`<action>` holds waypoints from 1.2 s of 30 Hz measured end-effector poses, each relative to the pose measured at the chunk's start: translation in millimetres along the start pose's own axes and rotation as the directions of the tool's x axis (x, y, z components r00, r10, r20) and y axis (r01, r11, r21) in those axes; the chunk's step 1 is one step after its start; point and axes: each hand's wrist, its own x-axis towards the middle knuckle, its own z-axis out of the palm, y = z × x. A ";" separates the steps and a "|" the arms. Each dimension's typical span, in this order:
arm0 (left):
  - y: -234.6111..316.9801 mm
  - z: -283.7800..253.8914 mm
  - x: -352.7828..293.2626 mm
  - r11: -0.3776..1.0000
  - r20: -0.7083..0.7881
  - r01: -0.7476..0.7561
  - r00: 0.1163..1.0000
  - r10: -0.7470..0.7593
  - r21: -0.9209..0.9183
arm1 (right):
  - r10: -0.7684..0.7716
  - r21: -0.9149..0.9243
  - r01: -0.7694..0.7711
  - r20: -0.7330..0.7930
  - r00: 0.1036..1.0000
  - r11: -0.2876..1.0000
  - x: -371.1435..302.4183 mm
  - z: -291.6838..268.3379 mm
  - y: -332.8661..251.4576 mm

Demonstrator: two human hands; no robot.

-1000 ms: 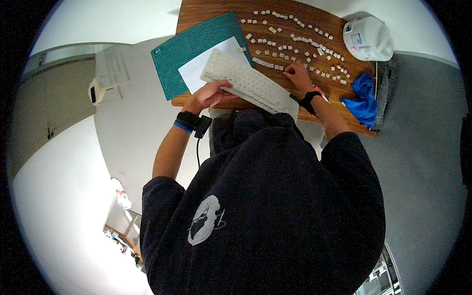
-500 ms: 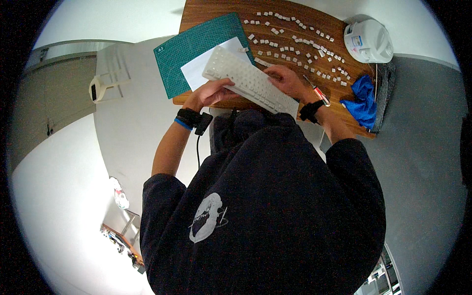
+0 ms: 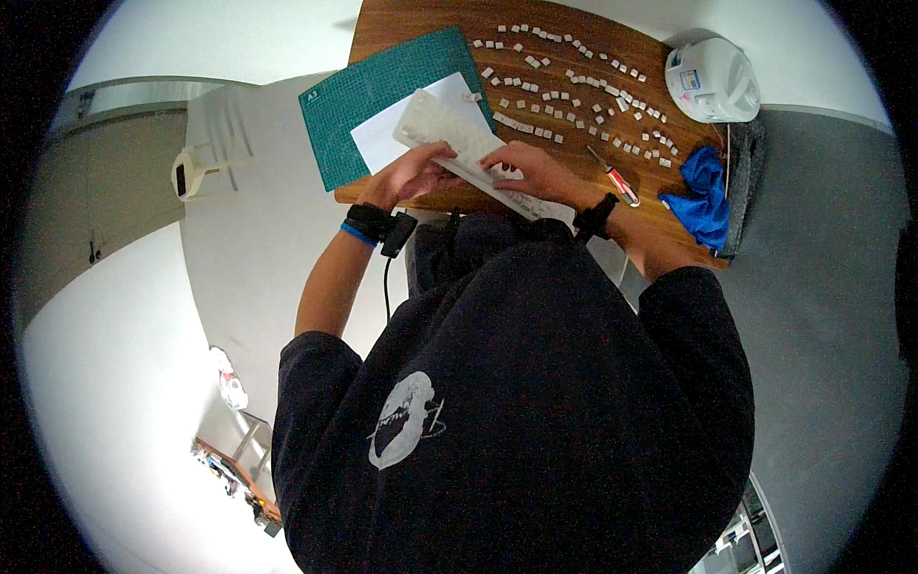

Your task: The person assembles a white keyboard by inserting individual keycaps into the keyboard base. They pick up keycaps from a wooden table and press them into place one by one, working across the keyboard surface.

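A white keyboard (image 3: 442, 129) lies slantwise in front of me, above the table's near edge. My left hand (image 3: 418, 170) grips its near long side, thumb on top and fingers underneath. Over the middle of the board is my right hand (image 3: 531, 170), fingers bent and fingertips down on the keys. They look pinched together, but whatever is between them is too small to make out. Part of the keyboard's right end is hidden by that hand. Beyond it, white keycaps (image 3: 555, 97) are spread in several uneven rows, with a long keycap (image 3: 512, 122) among the nearest.
Under the keyboard's far end are a white paper sheet (image 3: 381, 134) and a green cutting mat (image 3: 335, 110). A red-handled screwdriver (image 3: 623, 187) lies right of my right hand on the wooden table (image 3: 421, 17). Farther right are a blue cloth (image 3: 706, 196) and a white lidded bucket (image 3: 712, 81).
My right hand has shifted left, from the keyboard's far long edge onto the middle of its keys. The nearest keycaps, partly covered before, now show. My left hand keeps its grip.
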 end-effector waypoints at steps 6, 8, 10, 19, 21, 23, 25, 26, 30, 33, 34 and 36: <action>0.1 -3.2 4.4 0.998 -0.067 -0.004 0.998 0.008 0.056 | 0.204 0.109 -0.231 0.211 0.956 0.967 10.3 -3.6 -2.9; 2.8 -3.9 6.0 0.997 -0.005 -0.038 0.999 0.039 0.066 | 0.154 0.051 -0.159 0.081 0.985 0.986 11.3 -5.5 -5.2; 3.6 -4.7 3.1 0.997 -0.009 -0.024 1.000 0.025 0.073 | 0.128 0.041 -0.129 0.032 0.991 0.991 12.8 -6.0 -8.2; -8.1 -15.2 14.2 1.000 0.047 0.004 0.999 -0.003 -0.010 | 0.120 -0.007 -0.120 0.043 0.992 0.993 9.5 -2.0 -5.5; -8.6 -20.8 15.9 0.998 0.011 0.062 0.998 -0.063 0.019 | 0.106 -0.014 -0.106 0.049 0.993 0.994 14.1 -4.5 -1.3; -9.7 -21.9 18.1 0.999 0.064 0.029 0.997 -0.031 0.029 | 0.067 -0.026 -0.065 0.083 0.994 0.998 19.6 -7.8 1.1; -10.6 -21.5 18.2 1.000 0.076 -0.001 0.997 -0.001 0.020 | 0.056 -0.025 -0.054 0.129 0.990 0.998 24.7 -11.5 1.2; -11.2 -20.8 17.3 1.000 0.059 -0.009 0.998 0.008 0.027 | 0.059 -0.020 -0.056 0.157 0.986 0.998 26.9 -13.3 0.7; -11.6 -19.3 14.4 1.000 0.035 0.007 0.999 -0.007 0.003 | 0.038 -0.032 -0.031 0.245 0.969 0.999 35.1 -18.9 -1.9; -12.0 -18.5 12.1 0.991 0.050 -0.035 0.998 0.028 0.131 | 0.043 -0.002 -0.044 0.278 0.960 0.999 38.1 -19.5 -2.8; -12.1 -17.6 12.0 0.998 0.052 -0.011 0.999 0.008 0.055 | 0.071 0.001 -0.074 0.277 0.958 0.997 37.6 -19.0 -2.9; -12.3 -14.8 12.2 0.995 0.059 0.034 0.998 -0.029 -0.098 | 0.067 0.024 -0.076 0.247 0.967 0.997 35.0 -17.7 -2.9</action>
